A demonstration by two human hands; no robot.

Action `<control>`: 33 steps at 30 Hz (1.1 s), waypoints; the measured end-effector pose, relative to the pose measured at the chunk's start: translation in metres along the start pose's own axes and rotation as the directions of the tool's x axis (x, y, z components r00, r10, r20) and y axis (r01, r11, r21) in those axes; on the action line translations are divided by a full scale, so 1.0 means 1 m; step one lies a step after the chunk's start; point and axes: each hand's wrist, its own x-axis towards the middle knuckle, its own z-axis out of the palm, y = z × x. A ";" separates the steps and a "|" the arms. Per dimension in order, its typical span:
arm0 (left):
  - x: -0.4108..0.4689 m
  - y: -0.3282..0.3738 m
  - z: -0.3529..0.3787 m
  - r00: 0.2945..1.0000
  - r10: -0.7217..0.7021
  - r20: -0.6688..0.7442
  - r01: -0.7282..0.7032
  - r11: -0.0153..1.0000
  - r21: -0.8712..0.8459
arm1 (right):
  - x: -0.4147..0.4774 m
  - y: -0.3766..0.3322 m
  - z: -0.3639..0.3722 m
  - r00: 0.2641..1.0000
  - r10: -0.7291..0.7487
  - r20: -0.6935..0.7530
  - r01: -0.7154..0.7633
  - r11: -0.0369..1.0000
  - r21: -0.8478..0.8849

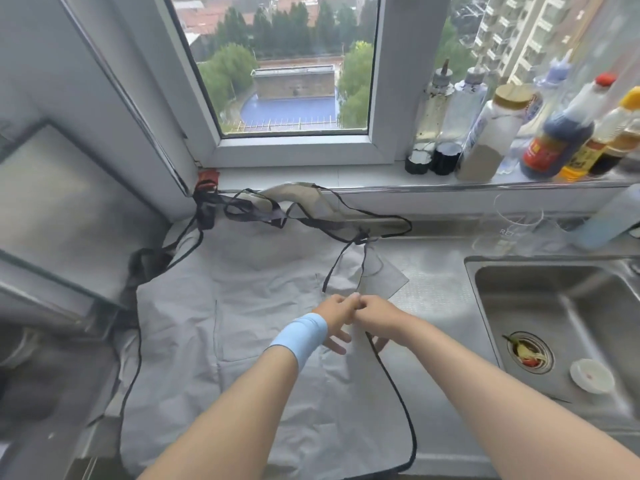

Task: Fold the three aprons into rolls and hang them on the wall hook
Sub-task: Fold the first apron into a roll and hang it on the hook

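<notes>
A pale grey apron (242, 323) with black trim lies spread flat on the steel counter, its black straps (311, 216) tangled along the back by the window sill. My left hand (334, 320), with a light blue wristband, and my right hand (375, 315) meet over the apron's right edge. Both pinch the same bit of the fabric edge or thin strap between fingertips. A black strap (394, 386) runs from under my right hand down toward the counter's front edge. More grey fabric (304, 199) lies bunched against the sill.
A steel sink (554, 306) sits to the right, with a strainer holding scraps (528, 353) and a small white dish (592, 375). Several sauce and oil bottles (554, 133) line the window sill. Clear glasses (512, 220) stand behind the sink. A range hood (52, 202) juts in at left.
</notes>
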 end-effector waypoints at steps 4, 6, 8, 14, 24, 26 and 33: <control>-0.032 -0.010 -0.049 0.998 -0.063 -0.006 0.062 0.994 -0.094 | 0.004 -0.053 0.036 0.993 -0.111 0.045 0.116 0.987 -0.112; -0.043 -0.018 -0.076 0.993 -0.082 -0.081 0.075 0.993 -0.087 | 0.009 -0.073 0.059 0.984 -0.163 0.078 0.174 0.972 -0.157; -0.050 -0.032 -0.107 0.978 -0.098 -0.185 0.103 0.995 0.017 | 0.013 -0.089 0.086 0.973 -0.175 0.150 0.195 0.972 -0.130; -0.047 -0.104 -0.165 0.951 -0.135 -0.278 0.132 0.991 -0.030 | 0.024 -0.092 0.129 0.982 -0.186 -0.030 0.181 0.976 -0.123; -0.023 -0.180 -0.145 0.978 -0.068 -0.198 0.169 0.815 0.554 | 0.043 -0.027 0.179 0.990 -0.111 0.087 0.141 0.786 -0.602; -0.020 -0.175 -0.149 0.974 -0.096 -0.203 0.208 0.729 0.652 | 0.041 -0.028 0.175 0.987 -0.132 0.094 0.162 0.799 -0.580; 0.002 -0.078 -0.170 0.855 0.266 -0.446 0.112 0.744 0.658 | 0.050 -0.048 0.120 0.953 -0.154 -0.262 0.068 0.948 -0.312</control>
